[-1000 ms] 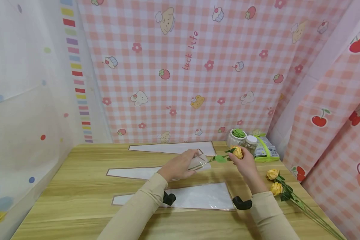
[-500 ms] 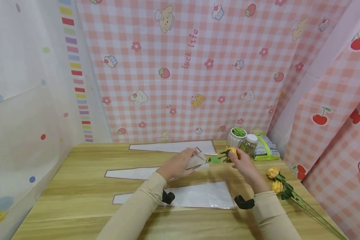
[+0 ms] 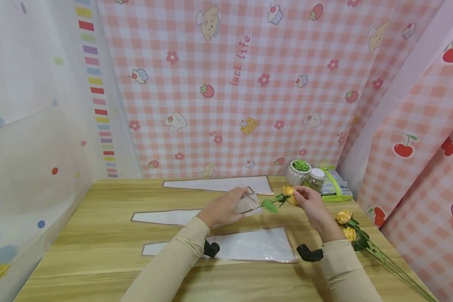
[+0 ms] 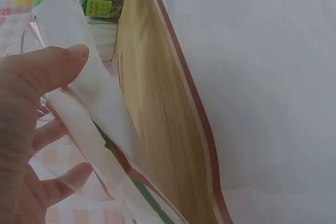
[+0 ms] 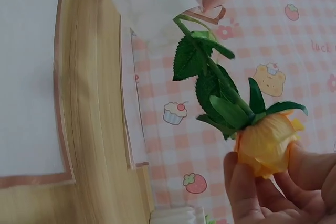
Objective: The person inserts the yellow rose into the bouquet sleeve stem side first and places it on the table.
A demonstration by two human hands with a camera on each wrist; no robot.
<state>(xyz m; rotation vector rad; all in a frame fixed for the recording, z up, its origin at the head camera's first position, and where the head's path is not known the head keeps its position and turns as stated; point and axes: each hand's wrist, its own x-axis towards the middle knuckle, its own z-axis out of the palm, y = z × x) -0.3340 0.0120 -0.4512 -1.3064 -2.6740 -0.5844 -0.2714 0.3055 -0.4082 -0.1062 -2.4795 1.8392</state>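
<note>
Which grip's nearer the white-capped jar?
Right. The right grip, holding a yellow rose, is just in front of the jar; the left grip, holding a white wrapper, is farther off to its left.

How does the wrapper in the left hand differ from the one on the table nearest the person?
The held wrapper is curled in the left hand; the nearest wrapper lies flat on the table.
The held wrapper has a green stem inside; the nearest wrapper shows none in its visible part.
Both are whitish with brownish edges.
</note>
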